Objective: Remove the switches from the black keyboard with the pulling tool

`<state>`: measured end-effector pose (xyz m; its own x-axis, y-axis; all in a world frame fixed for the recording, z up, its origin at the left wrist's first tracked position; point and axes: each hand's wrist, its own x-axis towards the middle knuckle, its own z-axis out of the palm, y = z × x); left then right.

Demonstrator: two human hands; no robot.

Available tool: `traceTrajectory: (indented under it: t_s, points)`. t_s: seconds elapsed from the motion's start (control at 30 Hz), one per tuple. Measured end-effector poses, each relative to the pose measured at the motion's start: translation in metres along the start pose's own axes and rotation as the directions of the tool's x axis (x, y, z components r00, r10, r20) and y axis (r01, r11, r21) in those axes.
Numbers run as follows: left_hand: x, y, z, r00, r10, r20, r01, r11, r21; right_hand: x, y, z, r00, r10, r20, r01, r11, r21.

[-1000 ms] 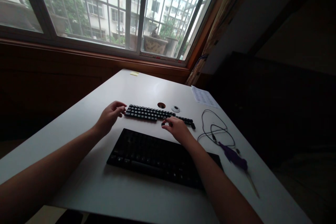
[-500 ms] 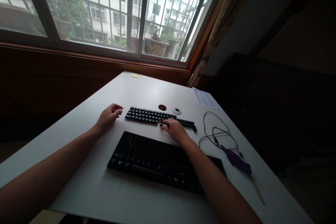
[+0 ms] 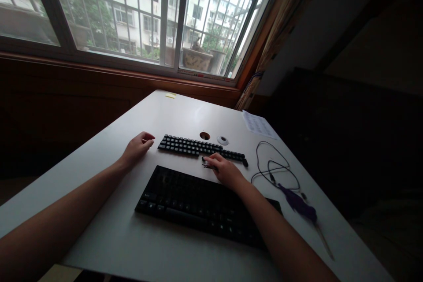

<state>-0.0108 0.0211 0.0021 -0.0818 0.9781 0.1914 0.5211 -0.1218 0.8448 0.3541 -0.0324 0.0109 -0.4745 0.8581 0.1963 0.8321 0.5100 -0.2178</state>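
Rows of loose black keycaps (image 3: 178,144) lie lined up on the white desk. My right hand (image 3: 226,171) is just in front of them, closed on a small thin metal tool with prongs (image 3: 208,166); its exact kind is unclear. Beside those fingertips sits one separate keycap (image 3: 203,158), partly covered by them. My right wrist passes above a black keyboard (image 3: 185,198), hiding part of its right half. Left of the keycap rows, my left hand (image 3: 137,146) rests on the desk with its fingers curled in; whether anything is between them cannot be seen.
On the right lie a looped black cable (image 3: 280,165) and a purple object with a pale stick (image 3: 299,202). A sheet of paper (image 3: 259,124) is at the far right edge. Behind the keycaps are a cable hole (image 3: 205,135) and its round cover (image 3: 222,140).
My right hand has moved back from the keycap rows, towards me and slightly right, with the tool in it. The left hand has barely moved.
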Motion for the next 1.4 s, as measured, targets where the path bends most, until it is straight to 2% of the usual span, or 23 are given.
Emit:
traceTrajectory:
  t_s: [0.63,0.93,1.4]
  points:
    - [-0.004,0.012,0.000,0.999,-0.021,0.036,0.019,0.998,0.055,0.018,-0.007,0.007,0.997,0.076,-0.024,-0.075,0.997,0.022]
    - [-0.007,0.013,0.004,0.995,0.102,0.023,-0.104,0.988,0.117,0.021,-0.007,0.007,0.996,0.092,-0.005,-0.092,0.996,0.009]
    - [-0.009,0.011,0.007,0.991,0.129,0.048,-0.134,0.983,0.127,0.018,-0.006,0.005,0.995,0.098,-0.025,-0.098,0.995,0.009]
